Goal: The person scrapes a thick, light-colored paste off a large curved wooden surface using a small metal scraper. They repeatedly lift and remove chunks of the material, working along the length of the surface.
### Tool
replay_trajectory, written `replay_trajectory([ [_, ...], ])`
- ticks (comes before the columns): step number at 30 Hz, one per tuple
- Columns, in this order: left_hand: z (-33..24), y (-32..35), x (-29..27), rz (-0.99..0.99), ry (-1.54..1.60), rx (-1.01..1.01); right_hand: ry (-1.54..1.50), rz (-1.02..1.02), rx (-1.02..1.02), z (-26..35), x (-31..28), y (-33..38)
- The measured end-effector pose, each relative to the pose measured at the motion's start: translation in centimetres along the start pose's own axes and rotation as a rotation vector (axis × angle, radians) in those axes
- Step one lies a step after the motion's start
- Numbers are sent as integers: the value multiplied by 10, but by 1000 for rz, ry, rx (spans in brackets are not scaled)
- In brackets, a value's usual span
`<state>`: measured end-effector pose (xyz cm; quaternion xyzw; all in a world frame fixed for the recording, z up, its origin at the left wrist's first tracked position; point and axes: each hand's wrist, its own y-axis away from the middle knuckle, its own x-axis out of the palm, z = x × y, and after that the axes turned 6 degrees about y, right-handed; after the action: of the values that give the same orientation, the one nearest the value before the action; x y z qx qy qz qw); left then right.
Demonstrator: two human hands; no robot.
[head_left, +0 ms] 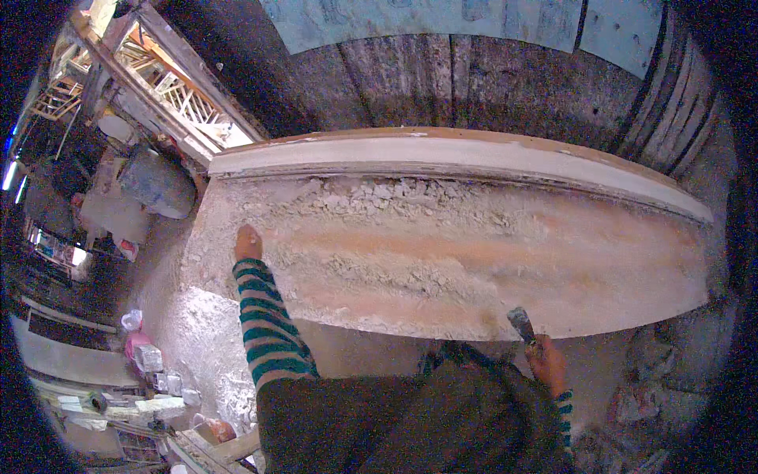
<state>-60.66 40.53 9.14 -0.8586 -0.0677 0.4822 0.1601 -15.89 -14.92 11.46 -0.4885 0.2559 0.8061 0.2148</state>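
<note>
- Scraper (pixel 522 325): a flat metal blade, angled up and to the left, seen against the near edge of the table (pixel 624 296), right of its middle; whether the blade touches the surface cannot be told.
- Right hand (pixel 547 362): located just off the near edge; its grip is closed around the scraper's handle, below the blade.
- Left hand (pixel 249 241): extended to the left part of the table, at the pale crumbs; the fingers are too indistinct to tell whether its grip is spread or pressed together, or on what.
- Pale crumbs (pixel 395 195): coarsest in a band near the far side; a second, finer ridge runs across the middle, with smoother, orange-tinted streaks between and beside them.
- White rail (pixel 442 152): a long raised strip bordering the far side of the table, curved by the lens.
- Striped sleeve (pixel 268 320): green and grey, covering the left forearm; a dark garment (pixel 355 419) fills the lower centre.
- Surroundings: a barrel (pixel 162 182) and a pink bag (pixel 140 347) at left; a pale blue sheet (pixel 426 20) above dark boards (pixel 474 87) beyond the rail.
</note>
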Motion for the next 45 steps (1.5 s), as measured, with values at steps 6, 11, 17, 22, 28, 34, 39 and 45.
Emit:
replay_trajectory([
  [6,-101,114,11,330,841,354,-114,91,18,19,-19,-2],
  [11,-42,146,44,452,1060,24,-149,59,-93,10,-5,-14],
  [17,118,62,-5,28,443,-23,-187,19,32,-33,-17,-27],
  [22,-2,79,12,26,792,221,-14,-220,136,-97,-67,-7],
  [28,-228,249,95,495,1392,-211,-124,-36,297,-145,-101,-13],
  [34,-379,405,159,897,1132,258,-94,-6,73,-193,-90,-40],
  [39,-203,342,143,668,1268,-321,-47,-7,-181,-250,-103,-49],
  [45,-141,271,4,72,28,52,-145,21,-188,-308,-132,-31],
])
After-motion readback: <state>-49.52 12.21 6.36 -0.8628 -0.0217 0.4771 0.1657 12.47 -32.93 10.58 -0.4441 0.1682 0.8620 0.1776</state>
